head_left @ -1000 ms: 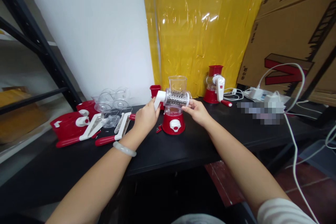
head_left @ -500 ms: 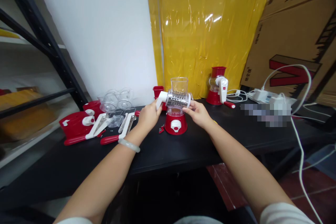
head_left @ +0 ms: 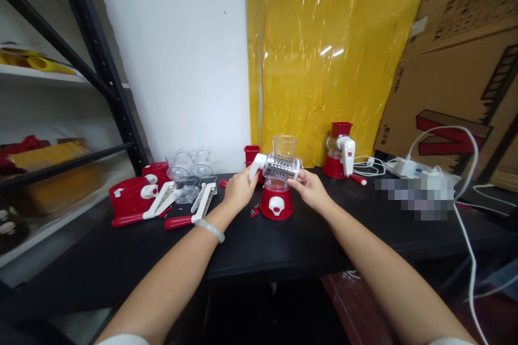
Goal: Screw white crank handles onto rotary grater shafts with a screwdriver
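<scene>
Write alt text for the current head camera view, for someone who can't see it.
Two bare hands, left at the white crank and right at the far end, hold a metal grating drum at a clear housing above a red base. Loose parts lie left; another grater stands right.
</scene>
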Demonstrator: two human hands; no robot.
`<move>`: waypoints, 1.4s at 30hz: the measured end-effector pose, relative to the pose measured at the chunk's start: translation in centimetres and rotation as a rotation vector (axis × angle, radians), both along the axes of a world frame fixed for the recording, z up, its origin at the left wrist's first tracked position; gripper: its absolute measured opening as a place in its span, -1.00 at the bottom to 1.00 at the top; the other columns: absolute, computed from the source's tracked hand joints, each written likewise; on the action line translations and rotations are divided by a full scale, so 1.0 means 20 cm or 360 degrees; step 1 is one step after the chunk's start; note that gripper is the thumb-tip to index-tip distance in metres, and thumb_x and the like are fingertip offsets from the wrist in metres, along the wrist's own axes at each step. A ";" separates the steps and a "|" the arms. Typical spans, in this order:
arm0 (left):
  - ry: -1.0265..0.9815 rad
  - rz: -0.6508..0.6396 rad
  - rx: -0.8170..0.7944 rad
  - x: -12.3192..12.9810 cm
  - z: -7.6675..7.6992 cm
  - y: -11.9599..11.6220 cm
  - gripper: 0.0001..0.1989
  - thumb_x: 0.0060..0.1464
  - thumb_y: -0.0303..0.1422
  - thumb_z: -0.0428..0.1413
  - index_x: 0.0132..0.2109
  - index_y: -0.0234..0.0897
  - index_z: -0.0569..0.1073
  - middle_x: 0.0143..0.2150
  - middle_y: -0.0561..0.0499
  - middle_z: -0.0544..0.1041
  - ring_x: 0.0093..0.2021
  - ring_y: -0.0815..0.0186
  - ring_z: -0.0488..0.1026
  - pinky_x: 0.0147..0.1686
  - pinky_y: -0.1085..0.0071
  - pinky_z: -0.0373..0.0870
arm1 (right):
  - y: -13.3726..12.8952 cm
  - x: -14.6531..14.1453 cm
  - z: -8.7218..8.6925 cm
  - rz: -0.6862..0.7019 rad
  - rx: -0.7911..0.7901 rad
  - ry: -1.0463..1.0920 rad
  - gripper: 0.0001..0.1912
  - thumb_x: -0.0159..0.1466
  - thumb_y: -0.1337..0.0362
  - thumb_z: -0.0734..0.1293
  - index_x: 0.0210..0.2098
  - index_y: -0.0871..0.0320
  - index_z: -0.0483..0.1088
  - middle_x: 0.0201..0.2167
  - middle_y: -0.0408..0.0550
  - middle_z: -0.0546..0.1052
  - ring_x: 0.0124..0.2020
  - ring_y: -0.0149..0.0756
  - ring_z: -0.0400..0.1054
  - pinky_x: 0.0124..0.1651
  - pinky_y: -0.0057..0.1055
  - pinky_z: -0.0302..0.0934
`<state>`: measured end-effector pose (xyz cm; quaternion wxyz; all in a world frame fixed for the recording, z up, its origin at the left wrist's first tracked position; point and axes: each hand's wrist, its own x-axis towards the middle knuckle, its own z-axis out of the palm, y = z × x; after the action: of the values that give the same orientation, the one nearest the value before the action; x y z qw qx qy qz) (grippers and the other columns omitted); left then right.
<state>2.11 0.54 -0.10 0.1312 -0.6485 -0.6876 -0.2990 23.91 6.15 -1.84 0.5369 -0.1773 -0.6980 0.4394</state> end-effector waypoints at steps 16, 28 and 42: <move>0.0072 0.0032 -0.0073 0.03 0.05 -0.04 -0.58 0.33 -0.13 -0.17 0.01 -0.22 0.49 -0.18 -0.16 0.63 -0.19 0.07 0.59 -0.26 0.32 0.35 | -0.01 -0.01 0.01 -0.0038 -0.0038 0.0057 -0.50 0.02 -0.09 0.49 -0.21 0.14 0.47 -0.20 0.08 0.64 -0.14 -0.08 0.54 0.05 -0.09 0.34; 0.0074 -0.0020 -0.0069 0.04 0.03 -0.02 -0.58 0.34 -0.16 -0.18 0.02 -0.31 0.46 -0.19 -0.22 0.61 -0.19 0.05 0.58 -0.22 0.28 0.37 | -0.01 0.00 0.02 0.0005 -0.0065 0.0051 -0.48 -0.03 -0.10 0.51 -0.21 0.12 0.47 -0.22 0.04 0.64 -0.15 -0.11 0.52 0.10 -0.09 0.30; 0.0085 -0.0108 -0.0003 -0.02 0.00 0.03 -0.65 0.29 -0.29 -0.10 0.09 -0.37 0.39 -0.08 -0.28 0.57 -0.11 0.01 0.56 -0.10 0.21 0.39 | 0.01 0.02 0.02 -0.0032 -0.0032 -0.0021 -0.55 -0.02 -0.05 0.52 -0.32 0.15 0.45 -0.33 0.01 0.62 -0.26 -0.16 0.49 -0.03 -0.15 0.32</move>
<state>1.79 1.05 -0.10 0.1386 -0.6793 -0.6618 -0.2853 24.38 6.33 -1.49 0.5348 -0.1927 -0.6952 0.4398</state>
